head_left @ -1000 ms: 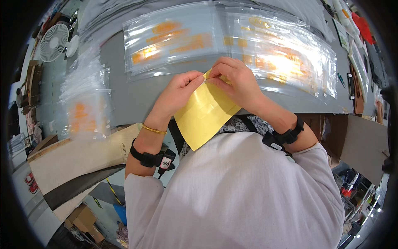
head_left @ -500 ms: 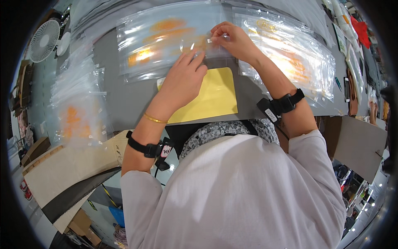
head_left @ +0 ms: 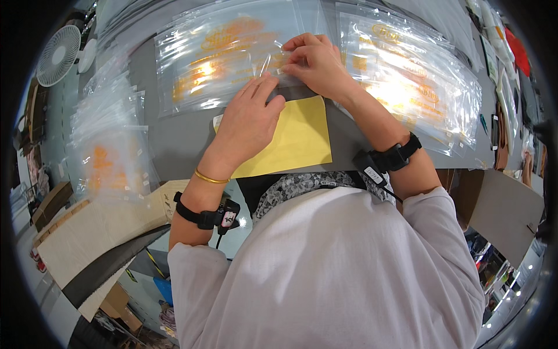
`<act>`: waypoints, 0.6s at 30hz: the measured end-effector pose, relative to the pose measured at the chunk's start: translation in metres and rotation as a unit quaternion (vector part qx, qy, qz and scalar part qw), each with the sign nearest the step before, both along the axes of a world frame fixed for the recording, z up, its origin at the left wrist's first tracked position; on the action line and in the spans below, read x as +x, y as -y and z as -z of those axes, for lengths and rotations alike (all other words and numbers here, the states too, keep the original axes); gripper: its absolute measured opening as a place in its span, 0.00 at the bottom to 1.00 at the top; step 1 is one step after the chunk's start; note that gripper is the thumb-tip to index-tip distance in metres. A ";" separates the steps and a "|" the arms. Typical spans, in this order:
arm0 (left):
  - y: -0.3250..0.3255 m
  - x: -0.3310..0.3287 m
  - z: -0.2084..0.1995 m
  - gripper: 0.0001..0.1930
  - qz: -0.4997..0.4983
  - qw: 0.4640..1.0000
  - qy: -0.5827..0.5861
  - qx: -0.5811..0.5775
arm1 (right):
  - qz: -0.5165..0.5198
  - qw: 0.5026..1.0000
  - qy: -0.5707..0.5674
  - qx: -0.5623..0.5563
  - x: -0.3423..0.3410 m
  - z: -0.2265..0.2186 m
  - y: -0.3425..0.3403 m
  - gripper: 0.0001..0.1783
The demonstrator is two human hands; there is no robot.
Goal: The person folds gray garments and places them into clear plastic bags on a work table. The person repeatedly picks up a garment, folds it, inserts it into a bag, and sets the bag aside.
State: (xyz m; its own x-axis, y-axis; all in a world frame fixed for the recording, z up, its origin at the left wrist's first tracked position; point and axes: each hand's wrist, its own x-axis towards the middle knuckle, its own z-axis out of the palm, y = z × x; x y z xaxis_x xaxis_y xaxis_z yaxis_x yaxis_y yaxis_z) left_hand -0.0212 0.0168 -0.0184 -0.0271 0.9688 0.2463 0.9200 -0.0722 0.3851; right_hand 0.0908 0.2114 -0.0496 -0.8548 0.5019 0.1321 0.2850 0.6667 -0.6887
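A clear plastic zip bag (head_left: 197, 75) with orange print lies on top of a stack in front of me. My left hand (head_left: 247, 116) rests at its near edge, fingers stretched out, fingertips on the film. To the right of them my right hand (head_left: 317, 67) is curled at the bag's right end, thumb and fingers drawn in. A tiny white sticker (head_left: 281, 71) shows at the right thumb tip, partly hidden by it. Beneath the left hand and the hands' near side lies a yellow sheet (head_left: 299, 136) on the grey table (head_left: 354, 151).
At the right is another pile of printed clear bags (head_left: 430, 87), with small white stickers along its edge. A third pile of bags (head_left: 110, 157) hangs over the table's left side. Beyond stands a white fan (head_left: 58, 55); cardboard (head_left: 110, 238) lies at the lower left.
My right hand has moved slightly left and down, bringing the white sticker to the bag near my left fingertips. The left hand has shifted a little toward me.
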 end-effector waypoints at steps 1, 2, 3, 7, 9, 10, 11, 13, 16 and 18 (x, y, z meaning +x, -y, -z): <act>0.000 0.000 0.001 0.03 -0.003 1.000 -0.001 0.005 | 0.003 1.000 -0.010 0.023 0.000 0.001 0.002 0.08; 0.000 0.000 0.002 0.04 -0.001 1.000 -0.007 0.008 | 0.014 0.999 -0.003 0.029 0.000 0.002 0.004 0.08; 0.000 0.000 0.003 0.04 -0.002 1.000 -0.012 0.015 | 0.018 0.999 -0.001 0.037 0.000 0.002 0.006 0.07; -0.003 0.000 0.008 0.05 -0.004 0.999 -0.027 0.040 | 0.034 0.996 -0.003 0.086 0.001 -0.002 0.015 0.08; -0.004 0.001 0.010 0.05 0.001 0.999 -0.029 0.043 | 0.032 0.986 0.015 0.162 0.003 -0.005 0.016 0.09; -0.005 0.001 0.010 0.05 0.003 0.999 -0.027 0.047 | 0.024 0.980 0.035 0.193 0.004 -0.007 0.014 0.10; -0.005 0.001 0.011 0.05 0.005 0.998 -0.029 0.049 | 0.047 0.974 0.036 0.218 0.005 -0.009 0.011 0.11; -0.004 0.001 0.012 0.05 0.009 0.998 -0.027 0.052 | 0.078 0.959 0.057 0.265 0.004 -0.011 0.002 0.15; -0.002 0.003 0.013 0.05 0.011 0.999 -0.012 0.039 | 0.140 0.948 0.040 0.282 -0.007 -0.009 -0.014 0.16; 0.000 0.005 0.012 0.05 0.018 0.999 -0.023 0.037 | 0.132 0.963 0.062 0.227 -0.016 -0.006 -0.018 0.16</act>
